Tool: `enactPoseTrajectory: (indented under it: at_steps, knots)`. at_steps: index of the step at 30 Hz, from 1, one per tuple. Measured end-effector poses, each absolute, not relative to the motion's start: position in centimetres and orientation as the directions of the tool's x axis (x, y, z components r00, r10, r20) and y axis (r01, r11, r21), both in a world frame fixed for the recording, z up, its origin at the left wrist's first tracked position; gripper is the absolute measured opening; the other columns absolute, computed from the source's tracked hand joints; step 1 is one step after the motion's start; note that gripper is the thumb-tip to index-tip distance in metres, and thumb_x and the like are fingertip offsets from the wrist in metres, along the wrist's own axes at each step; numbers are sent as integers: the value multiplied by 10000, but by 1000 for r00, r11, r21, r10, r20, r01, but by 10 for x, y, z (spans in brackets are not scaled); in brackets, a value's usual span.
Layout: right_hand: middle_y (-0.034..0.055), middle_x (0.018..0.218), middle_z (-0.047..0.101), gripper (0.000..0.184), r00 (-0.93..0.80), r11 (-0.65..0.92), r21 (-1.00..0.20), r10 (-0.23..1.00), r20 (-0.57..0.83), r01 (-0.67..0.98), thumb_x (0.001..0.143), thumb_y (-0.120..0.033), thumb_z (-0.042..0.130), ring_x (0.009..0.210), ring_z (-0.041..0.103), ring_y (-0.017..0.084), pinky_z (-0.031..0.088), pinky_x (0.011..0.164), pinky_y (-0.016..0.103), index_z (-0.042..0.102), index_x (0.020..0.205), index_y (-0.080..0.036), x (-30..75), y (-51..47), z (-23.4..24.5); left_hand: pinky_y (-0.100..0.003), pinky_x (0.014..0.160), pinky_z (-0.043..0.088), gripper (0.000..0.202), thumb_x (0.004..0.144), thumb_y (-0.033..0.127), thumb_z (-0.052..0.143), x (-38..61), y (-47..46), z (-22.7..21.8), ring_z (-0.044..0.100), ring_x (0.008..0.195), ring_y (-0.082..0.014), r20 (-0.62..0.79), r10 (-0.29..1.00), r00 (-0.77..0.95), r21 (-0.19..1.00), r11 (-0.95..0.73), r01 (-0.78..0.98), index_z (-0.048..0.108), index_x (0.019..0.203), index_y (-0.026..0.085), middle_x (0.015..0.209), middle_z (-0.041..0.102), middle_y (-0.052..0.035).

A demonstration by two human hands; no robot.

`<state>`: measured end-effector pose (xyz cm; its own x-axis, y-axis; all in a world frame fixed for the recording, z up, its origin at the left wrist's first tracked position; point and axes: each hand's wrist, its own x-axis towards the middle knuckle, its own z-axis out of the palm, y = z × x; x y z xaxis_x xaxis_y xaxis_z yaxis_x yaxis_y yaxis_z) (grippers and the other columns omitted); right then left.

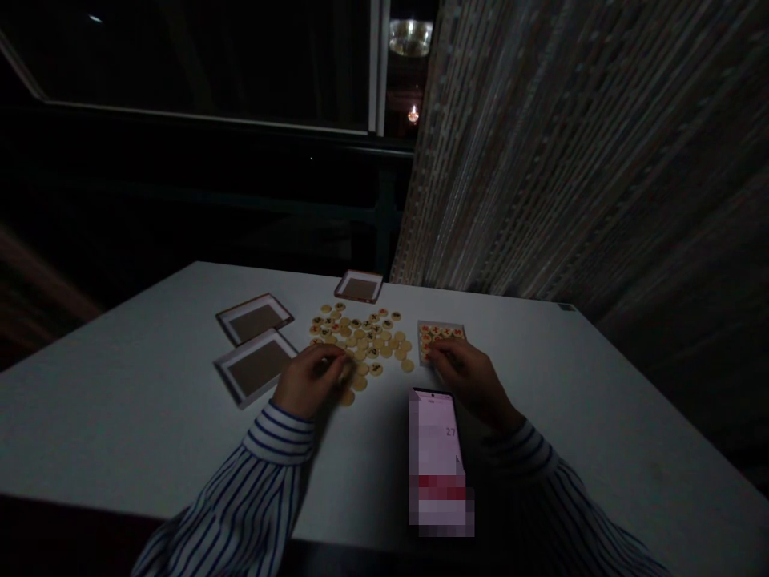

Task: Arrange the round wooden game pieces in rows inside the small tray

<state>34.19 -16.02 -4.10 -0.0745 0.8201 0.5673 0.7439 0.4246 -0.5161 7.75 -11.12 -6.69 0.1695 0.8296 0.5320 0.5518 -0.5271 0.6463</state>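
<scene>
Several round pale game discs [366,335] with dark and red markings lie scattered in the middle of a white table [120,417]. My left hand [312,381] rests at the near edge of the pile, its fingers curled over a disc or two. My right hand [465,373] reaches into a small tray [441,336] that holds several red-marked discs, fingers bent down onto them. Both sleeves are striped.
A phone [438,449] with a lit screen lies between my forearms. Two flat box lids [255,344] lie at the left and a smaller box [359,286] behind the pile. A textured curtain or wall [570,160] stands at the right; a dark window is behind.
</scene>
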Motion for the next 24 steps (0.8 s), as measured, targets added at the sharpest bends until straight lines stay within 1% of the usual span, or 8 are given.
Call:
enactPoseTrajectory:
  at_steps: [3,8,13,16,19,24]
  knots:
    - [65,894,673,169,-147,460,-493,824,548,739,849,-242,482,851,616,184,482,773,333,636,894,-187,328,-158,-36,-289,738,520,226,780,365,539,65,-111,-74,642,771,-169,523,844,120,655,-487,578,661,793,176,809,689,-41]
    - [58,899,669,186,-233,492,-452,825,515,744,854,-253,482,865,607,185,467,795,341,641,936,-198,309,-152,-40,-324,812,514,206,775,370,541,56,-112,-93,648,813,-178,526,849,50,670,-450,590,663,791,204,832,702,-34]
    - [65,911,669,209,-351,569,-378,787,507,730,866,-259,466,858,604,185,469,779,338,637,964,-190,294,-147,-51,-334,798,525,240,774,399,543,51,-114,-109,655,819,-181,502,861,80,679,-449,581,660,831,198,859,707,-51]
    - [69,917,665,215,-404,591,-359,782,474,722,879,-259,451,855,599,190,467,761,343,628,981,-193,288,-147,-58,-344,801,526,227,774,381,546,49,-114,-114,654,831,-187,525,841,132,637,-491,594,659,837,195,864,705,-63]
    - [74,940,656,223,-436,603,-359,781,447,712,887,-267,452,869,590,195,461,755,348,610,1026,-192,286,-150,-64,-347,807,524,206,774,352,543,46,-113,-118,653,842,-188,543,818,189,568,-524,634,654,849,195,882,704,-66]
    - [73,926,649,212,-456,612,-351,777,435,708,888,-248,454,854,581,192,455,739,347,593,1039,-193,288,-152,-68,-346,788,525,203,752,321,568,41,-108,-124,653,838,-195,539,784,309,455,-580,676,644,884,185,894,700,-74]
